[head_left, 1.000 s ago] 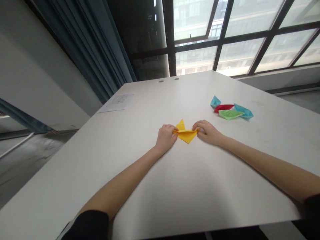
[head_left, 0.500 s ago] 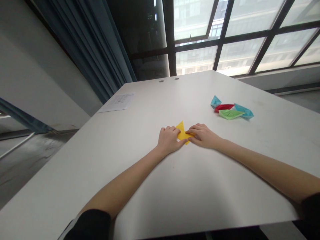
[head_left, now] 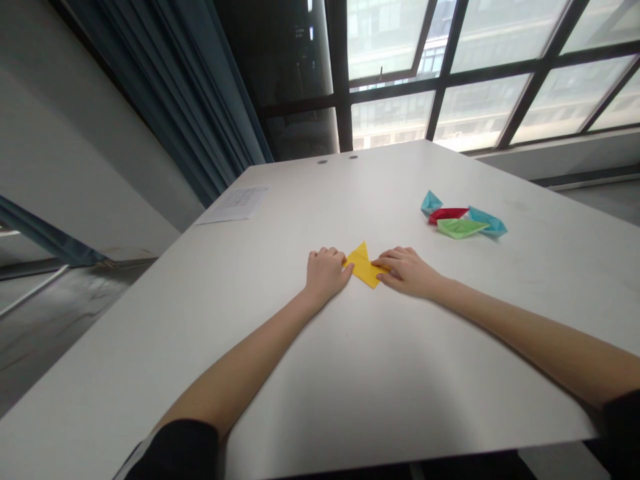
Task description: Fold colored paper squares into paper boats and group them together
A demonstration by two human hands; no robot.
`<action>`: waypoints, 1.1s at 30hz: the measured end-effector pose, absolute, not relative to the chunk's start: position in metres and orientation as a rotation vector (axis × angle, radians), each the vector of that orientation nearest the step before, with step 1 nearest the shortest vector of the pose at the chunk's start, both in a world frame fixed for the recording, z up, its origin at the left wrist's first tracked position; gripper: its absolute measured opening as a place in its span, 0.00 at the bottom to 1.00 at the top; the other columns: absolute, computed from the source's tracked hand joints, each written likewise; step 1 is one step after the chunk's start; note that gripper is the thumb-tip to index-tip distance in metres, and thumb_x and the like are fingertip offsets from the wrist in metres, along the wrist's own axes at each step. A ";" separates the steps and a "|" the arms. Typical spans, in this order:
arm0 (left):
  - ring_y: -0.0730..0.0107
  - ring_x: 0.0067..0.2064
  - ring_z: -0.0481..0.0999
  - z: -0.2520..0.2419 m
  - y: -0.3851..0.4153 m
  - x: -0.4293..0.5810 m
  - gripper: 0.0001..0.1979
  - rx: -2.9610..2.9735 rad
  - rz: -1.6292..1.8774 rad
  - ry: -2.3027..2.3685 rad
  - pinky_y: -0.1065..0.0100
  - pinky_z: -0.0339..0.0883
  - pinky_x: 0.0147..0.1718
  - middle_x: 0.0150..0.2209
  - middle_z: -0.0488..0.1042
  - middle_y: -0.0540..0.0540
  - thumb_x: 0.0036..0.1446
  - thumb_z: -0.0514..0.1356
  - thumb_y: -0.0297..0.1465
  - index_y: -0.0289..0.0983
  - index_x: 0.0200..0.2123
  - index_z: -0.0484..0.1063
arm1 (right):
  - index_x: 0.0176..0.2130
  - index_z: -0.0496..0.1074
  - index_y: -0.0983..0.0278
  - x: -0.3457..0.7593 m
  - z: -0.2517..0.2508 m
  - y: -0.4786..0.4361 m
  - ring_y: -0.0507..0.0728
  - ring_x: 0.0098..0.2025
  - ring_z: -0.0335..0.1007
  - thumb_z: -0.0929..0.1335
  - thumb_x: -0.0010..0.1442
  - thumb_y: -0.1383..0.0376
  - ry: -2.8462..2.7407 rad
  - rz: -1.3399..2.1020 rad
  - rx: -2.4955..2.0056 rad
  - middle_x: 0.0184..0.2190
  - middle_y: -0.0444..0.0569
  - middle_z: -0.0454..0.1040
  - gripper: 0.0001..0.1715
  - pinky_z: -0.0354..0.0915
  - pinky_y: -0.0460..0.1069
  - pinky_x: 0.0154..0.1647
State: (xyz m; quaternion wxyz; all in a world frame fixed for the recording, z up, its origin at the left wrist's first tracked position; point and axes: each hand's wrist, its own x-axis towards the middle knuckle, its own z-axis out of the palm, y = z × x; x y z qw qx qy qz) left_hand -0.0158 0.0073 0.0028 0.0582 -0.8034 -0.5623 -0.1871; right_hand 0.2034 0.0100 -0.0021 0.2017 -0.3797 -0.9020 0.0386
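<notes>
A folded piece of yellow paper (head_left: 364, 267) lies on the white table (head_left: 320, 387), one pointed corner standing up at its far side. At its left edge, my left hand (head_left: 327, 271) pinches the paper between thumb and curled fingers. My right hand (head_left: 404, 271) grips the right end, thumb below and fingers above, hiding part of that end. Between the two hands the middle of the paper shows, with crease lines on it.
Right of my hands sit folded paper boats: a green boat (head_left: 461, 229), a red boat (head_left: 447, 215), a small blue boat (head_left: 431, 203) and a larger blue boat (head_left: 489, 222). A printed sheet (head_left: 235, 204) lies at the table's left edge. Windows and a curtain (head_left: 200, 93) stand beyond.
My left hand has slid left, from over the paper to its left edge, uncovering more of the yellow surface. The right hand and the paper have hardly moved.
</notes>
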 end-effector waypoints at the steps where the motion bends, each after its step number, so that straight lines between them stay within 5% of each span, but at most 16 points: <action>1: 0.57 0.40 0.69 0.002 0.009 -0.017 0.12 -2.430 -0.578 -1.714 0.57 0.56 0.41 0.34 0.73 0.41 0.55 0.54 0.39 0.37 0.30 0.73 | 0.47 0.70 0.61 0.204 -0.003 0.010 0.60 0.44 0.66 0.61 0.58 0.57 -2.518 0.108 -1.060 0.42 0.53 0.73 0.19 0.58 0.56 0.46; 9: 0.57 0.46 0.67 -0.004 0.016 -0.021 0.13 -2.517 -0.699 -1.793 0.57 0.59 0.44 0.43 0.72 0.43 0.53 0.55 0.37 0.39 0.39 0.73 | 0.47 0.70 0.61 0.204 -0.003 0.010 0.59 0.44 0.65 0.61 0.59 0.57 -2.523 0.119 -1.074 0.43 0.52 0.72 0.20 0.57 0.56 0.46; 25: 0.65 0.40 0.69 -0.001 0.014 -0.022 0.09 -2.756 -0.891 -1.441 0.62 0.59 0.42 0.30 0.74 0.49 0.45 0.53 0.20 0.38 0.26 0.70 | 0.47 0.70 0.61 0.204 -0.003 0.010 0.59 0.45 0.64 0.61 0.59 0.57 -2.514 0.131 -1.112 0.43 0.53 0.72 0.20 0.56 0.55 0.47; 33: 0.67 0.36 0.71 -0.003 0.013 -0.021 0.11 -2.849 -0.733 -1.274 0.62 0.60 0.40 0.32 0.75 0.47 0.49 0.51 0.21 0.37 0.34 0.71 | 0.50 0.68 0.61 0.204 -0.004 0.011 0.59 0.44 0.64 0.61 0.59 0.58 -2.529 0.113 -1.087 0.43 0.53 0.71 0.20 0.55 0.55 0.46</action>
